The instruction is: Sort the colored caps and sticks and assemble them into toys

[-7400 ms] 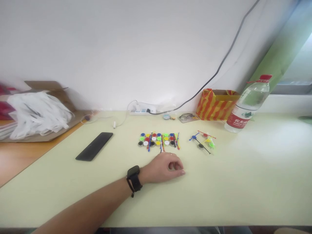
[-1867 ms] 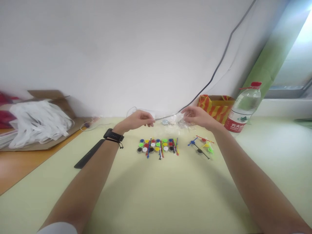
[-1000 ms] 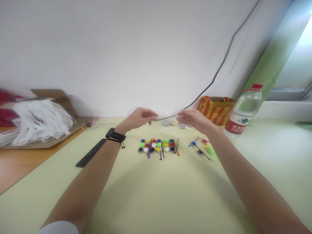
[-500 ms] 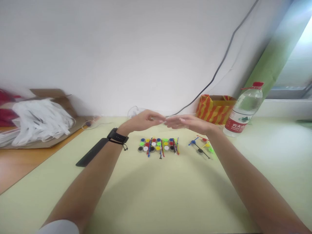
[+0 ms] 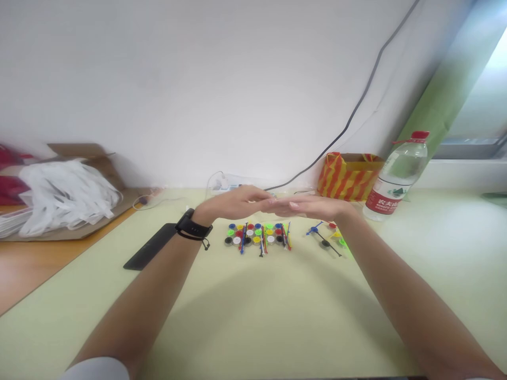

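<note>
My left hand (image 5: 237, 202) and my right hand (image 5: 309, 206) meet at the fingertips above the table, palms down and fingers stretched out flat. Nothing shows in either one. Below and nearer to me lie rows of small round pieces (image 5: 250, 234) with coloured tops in blue, yellow, red, white, green and black. Thin coloured sticks with arrow-like ends (image 5: 243, 240) lie across them in bundles. To the right, by my right forearm, a black stick (image 5: 332, 250) and a blue stick sit on round pieces, with red, yellow and green ones partly hidden by the arm.
A black phone-like slab (image 5: 152, 246) lies beside my left wrist. At the right stand a water bottle (image 5: 390, 184) and a striped red-yellow bag (image 5: 344, 179). A box of white strips (image 5: 71, 187) is at the left. A dark cable (image 5: 348, 124) runs down the wall.
Both hands have sunk slightly toward the table, and their fingertips now overlap more. The pieces and sticks have not moved.
</note>
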The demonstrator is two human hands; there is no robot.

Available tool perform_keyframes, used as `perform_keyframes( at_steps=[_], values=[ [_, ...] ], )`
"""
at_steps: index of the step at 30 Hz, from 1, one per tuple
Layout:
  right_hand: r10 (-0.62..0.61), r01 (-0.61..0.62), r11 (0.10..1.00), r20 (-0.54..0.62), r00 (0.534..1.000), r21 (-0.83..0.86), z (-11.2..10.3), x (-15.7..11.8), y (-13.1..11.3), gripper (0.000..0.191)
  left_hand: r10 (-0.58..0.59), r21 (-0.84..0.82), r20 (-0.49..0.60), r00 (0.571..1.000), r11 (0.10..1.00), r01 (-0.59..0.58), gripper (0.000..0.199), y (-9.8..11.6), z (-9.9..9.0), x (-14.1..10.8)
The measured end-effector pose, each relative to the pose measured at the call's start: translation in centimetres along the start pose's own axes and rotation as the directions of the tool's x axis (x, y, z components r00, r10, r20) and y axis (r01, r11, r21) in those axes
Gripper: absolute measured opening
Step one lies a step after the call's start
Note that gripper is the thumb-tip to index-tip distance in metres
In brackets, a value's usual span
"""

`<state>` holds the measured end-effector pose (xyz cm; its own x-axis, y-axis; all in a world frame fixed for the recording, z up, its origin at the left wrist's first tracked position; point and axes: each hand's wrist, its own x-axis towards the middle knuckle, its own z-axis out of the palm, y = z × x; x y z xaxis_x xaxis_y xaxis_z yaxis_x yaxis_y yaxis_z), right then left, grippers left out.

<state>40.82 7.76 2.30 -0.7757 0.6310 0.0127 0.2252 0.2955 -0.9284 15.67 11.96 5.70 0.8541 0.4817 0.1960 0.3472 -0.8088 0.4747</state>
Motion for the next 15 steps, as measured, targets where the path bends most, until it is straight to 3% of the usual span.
perform_keyframes(
  at_steps=[3,10,13,15],
  values=[
    [0.018,-0.019,1.000,0.038,0.999,0.010,0.5,0.4,0.0,0.069,-0.019,-0.019,0.094,0.995,1.000,0.021,0.054,0.8,0.2,0.0],
    [0.057,-0.058,0.998,0.045,0.997,0.028,1.2,0.9,0.2,0.071,0.044,-0.087,0.102,0.994,0.996,-0.035,0.047,1.9,0.5,-0.1],
    [0.036,-0.038,0.999,0.041,0.998,0.024,1.0,0.9,0.1,0.071,0.059,-0.063,0.027,0.998,0.996,-0.058,0.048,1.8,0.6,-0.1],
    [0.013,-0.014,1.000,0.031,0.999,0.020,0.8,0.7,-0.1,0.070,0.068,-0.021,-0.105,0.992,0.997,-0.070,0.049,1.6,0.7,0.0]
  ],
)
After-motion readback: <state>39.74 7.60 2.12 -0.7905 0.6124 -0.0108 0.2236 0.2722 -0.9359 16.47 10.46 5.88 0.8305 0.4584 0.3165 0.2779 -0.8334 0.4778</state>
